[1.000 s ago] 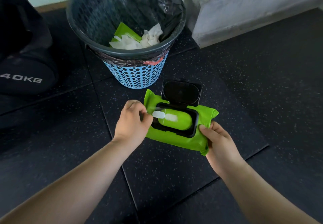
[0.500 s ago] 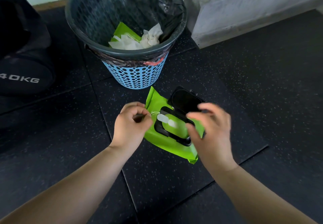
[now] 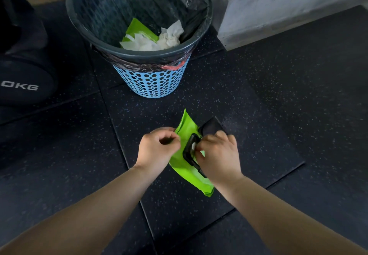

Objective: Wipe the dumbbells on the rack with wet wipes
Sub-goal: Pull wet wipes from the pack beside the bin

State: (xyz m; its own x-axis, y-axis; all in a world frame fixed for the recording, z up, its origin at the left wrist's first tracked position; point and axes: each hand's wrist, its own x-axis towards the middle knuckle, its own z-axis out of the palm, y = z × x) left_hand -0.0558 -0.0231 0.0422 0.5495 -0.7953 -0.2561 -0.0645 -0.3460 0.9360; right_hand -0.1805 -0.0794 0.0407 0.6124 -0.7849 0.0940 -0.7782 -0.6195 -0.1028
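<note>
The left hand [image 3: 158,150] pinches the wipe pack [image 3: 184,168], the right hand [image 3: 219,155] its seal [image 3: 193,146]. Used wipes [image 3: 159,39] at twelve o'clock: wiping seems underway.

Let go of the lower right corner of the pack [image 3: 184,168] with the right hand [image 3: 219,156] and brought it over the opening, fingertips now pinching the white tab [image 3: 193,146]. Turned the pack from flat and face-up to tilted on edge, running upper left to lower right, gripped at its left edge by the left hand [image 3: 157,149]. Swung the lid [image 3: 211,127] up and right, partly behind the right knuckles. Tipped the view slightly, cutting the lettering on the dumbbell [image 3: 23,83] at the left edge to OKG
</note>
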